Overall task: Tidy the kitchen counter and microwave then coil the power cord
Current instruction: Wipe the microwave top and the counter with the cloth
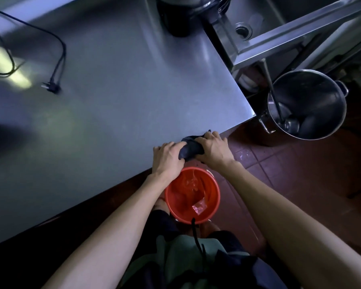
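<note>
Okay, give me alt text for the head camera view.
Both hands, left and right, grip a dark cloth at the steel counter's edge above a red bucket. A black power cord lies uncoiled far left.

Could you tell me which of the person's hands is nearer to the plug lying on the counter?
Left. The left hand grips the cloth on the side toward the plug, which lies far off up-left; the right hand grips the cloth's other end, farther away.

Forearms: bare, no sleeves visible | left hand (167,158), right hand (214,148): bare, no gloves | torso: dull green apron-like garment (175,255) | black hanging cord (197,238) | legs: dark shorts (161,221)
</note>
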Available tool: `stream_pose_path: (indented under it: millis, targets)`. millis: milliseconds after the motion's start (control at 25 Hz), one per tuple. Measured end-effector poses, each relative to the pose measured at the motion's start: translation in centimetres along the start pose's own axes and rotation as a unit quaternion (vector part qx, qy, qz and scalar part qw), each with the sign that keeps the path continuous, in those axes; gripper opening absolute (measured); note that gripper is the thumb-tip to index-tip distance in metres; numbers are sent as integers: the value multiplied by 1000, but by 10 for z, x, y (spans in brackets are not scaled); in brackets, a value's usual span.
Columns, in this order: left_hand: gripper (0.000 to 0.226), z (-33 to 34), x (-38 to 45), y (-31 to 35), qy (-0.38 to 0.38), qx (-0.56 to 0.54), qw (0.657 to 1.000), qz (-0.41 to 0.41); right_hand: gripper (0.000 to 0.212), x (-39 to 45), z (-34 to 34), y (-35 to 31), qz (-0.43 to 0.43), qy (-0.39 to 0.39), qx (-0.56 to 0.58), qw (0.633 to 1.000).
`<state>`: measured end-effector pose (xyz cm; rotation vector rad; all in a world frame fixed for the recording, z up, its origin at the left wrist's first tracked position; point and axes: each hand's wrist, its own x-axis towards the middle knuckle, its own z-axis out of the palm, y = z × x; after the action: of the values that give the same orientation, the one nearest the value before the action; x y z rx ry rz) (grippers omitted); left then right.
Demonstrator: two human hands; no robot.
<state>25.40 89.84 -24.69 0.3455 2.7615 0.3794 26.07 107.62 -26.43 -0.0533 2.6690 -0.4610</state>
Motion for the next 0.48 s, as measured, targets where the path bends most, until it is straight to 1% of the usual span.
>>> stream_pose_path:
  millis: [160,320,480]
  targets:
    - [57,-4,-45,12,3,-17,1000,19,49,-51,9,1,-18,7,69,997]
    - [59,-16,-76,24,28,-5,999,31,53,-84,8,-1,-44,56,63,996]
    - [56,-36,-97,19,76,-4,997,27,53,-98,-4,-19,-82,103,70,989]
